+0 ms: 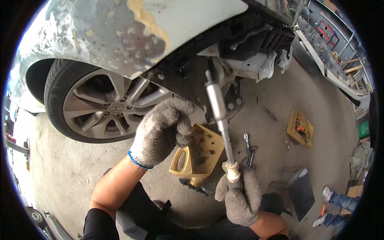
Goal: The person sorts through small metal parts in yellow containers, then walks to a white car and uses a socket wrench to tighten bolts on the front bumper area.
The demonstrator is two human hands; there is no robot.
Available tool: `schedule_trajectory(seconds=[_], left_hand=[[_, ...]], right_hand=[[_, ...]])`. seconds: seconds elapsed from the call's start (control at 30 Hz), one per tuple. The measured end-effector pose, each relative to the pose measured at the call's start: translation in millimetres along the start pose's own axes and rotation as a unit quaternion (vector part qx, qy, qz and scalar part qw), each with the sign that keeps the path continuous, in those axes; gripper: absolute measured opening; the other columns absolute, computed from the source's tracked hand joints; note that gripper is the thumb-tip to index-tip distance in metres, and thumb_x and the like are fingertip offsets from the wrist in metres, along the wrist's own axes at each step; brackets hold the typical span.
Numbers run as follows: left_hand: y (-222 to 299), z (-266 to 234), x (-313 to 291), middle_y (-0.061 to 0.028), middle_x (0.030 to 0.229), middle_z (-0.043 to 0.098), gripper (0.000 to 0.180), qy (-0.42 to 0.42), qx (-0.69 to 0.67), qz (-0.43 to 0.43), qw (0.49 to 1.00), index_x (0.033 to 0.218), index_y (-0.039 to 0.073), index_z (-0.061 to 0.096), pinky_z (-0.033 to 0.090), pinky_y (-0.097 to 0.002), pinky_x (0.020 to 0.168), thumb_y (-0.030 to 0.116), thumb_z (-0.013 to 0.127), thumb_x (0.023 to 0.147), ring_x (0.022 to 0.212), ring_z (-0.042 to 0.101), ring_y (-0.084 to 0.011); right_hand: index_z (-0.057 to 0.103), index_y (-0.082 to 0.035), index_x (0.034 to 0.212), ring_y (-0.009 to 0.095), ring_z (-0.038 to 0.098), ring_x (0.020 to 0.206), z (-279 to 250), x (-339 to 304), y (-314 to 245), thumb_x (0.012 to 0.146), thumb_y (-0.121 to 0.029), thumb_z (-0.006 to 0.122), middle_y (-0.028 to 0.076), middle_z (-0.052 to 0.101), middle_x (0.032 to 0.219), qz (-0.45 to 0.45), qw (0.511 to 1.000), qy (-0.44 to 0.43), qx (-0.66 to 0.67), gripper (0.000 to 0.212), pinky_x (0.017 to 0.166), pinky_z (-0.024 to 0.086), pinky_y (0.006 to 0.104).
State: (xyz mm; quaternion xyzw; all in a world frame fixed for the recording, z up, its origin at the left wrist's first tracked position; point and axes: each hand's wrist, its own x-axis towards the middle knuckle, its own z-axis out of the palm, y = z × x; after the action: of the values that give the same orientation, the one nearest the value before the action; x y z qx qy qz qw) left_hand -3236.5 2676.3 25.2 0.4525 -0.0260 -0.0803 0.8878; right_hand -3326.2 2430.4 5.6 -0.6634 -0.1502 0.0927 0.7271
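Note:
My right hand (242, 196), in a grey knit glove, is wrapped round the taped grip of a slide hammer (216, 101). The tool's thin shaft leads up to a thick silver cylinder, and its far end reaches the dark, exposed underside of the car's open corner (192, 76). My left hand (160, 130), gloved too, hovers beside the wheel (114, 108) with its fingers curled in. Whether anything lies inside those fingers is hidden. Above the wheel, the sanded grey car panel (116, 36) has a streak of tan filler.
Below my hands lies a cut-open yellow jug (208, 150) with small dark pieces in it. A ratchet wrench (248, 146) lies to its right. Farther right are another yellow cut jug (300, 128) and a dark panel (302, 194). Another person's legs (340, 208) show at the right edge.

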Motion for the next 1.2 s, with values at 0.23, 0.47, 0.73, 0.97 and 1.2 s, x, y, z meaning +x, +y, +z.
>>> schedule_trajectory(seconds=[0.23,0.47,0.73,0.97,1.2], left_hand=[[12.1,17.5,15.3,-0.0047,0.088,0.059,0.032,0.055,0.092,0.141,0.984,0.118,0.006,0.060,0.047,-0.0264,0.059,0.031,0.056,0.099,0.072,0.057,-0.0141],[18.2,27.5,27.1,-0.0061,0.081,0.060,0.026,0.135,0.070,0.181,0.972,0.109,0.002,0.062,0.049,-0.0291,0.063,0.022,0.049,0.098,0.069,0.057,-0.0160],[19.6,33.0,29.1,-0.0076,0.079,0.060,0.025,0.137,0.097,0.184,0.968,0.106,0.001,0.061,0.049,-0.0289,0.060,0.021,0.049,0.098,0.066,0.059,-0.0176],[20.4,31.9,25.7,-0.0090,0.077,0.061,0.024,0.137,0.106,0.181,0.968,0.103,-0.001,0.059,0.050,-0.0288,0.057,0.021,0.050,0.099,0.063,0.060,-0.0190],[18.8,26.5,25.3,-0.0095,0.077,0.061,0.023,0.126,0.158,0.211,0.956,0.102,0.000,0.059,0.048,-0.0302,0.055,0.020,0.050,0.098,0.061,0.058,-0.0188]], right_hand=[[0.041,0.011,0.144,0.030,0.062,0.112,2.8,10.7,-4.0,0.097,-0.011,0.059,0.029,0.053,0.136,-0.064,0.998,0.012,0.013,0.055,0.096,0.052,0.0403],[0.047,0.008,0.141,0.037,0.058,0.125,3.3,12.6,-6.1,0.094,-0.003,0.061,0.029,0.051,0.142,-0.046,0.999,-0.021,-0.006,0.050,0.101,0.051,0.0440],[0.057,0.010,0.123,0.043,0.060,0.121,12.3,20.7,-21.3,0.093,-0.001,0.063,0.033,0.053,0.136,-0.031,0.991,-0.036,-0.124,0.032,0.098,0.054,0.0509],[0.052,0.010,0.127,0.043,0.056,0.125,19.1,28.2,-22.4,0.094,-0.002,0.062,0.033,0.051,0.138,-0.027,0.996,-0.035,-0.079,0.037,0.101,0.051,0.0518],[0.044,0.010,0.138,0.042,0.049,0.133,25.9,33.9,-22.8,0.097,-0.005,0.059,0.032,0.047,0.143,-0.023,0.999,-0.020,0.023,0.047,0.110,0.043,0.0504]])
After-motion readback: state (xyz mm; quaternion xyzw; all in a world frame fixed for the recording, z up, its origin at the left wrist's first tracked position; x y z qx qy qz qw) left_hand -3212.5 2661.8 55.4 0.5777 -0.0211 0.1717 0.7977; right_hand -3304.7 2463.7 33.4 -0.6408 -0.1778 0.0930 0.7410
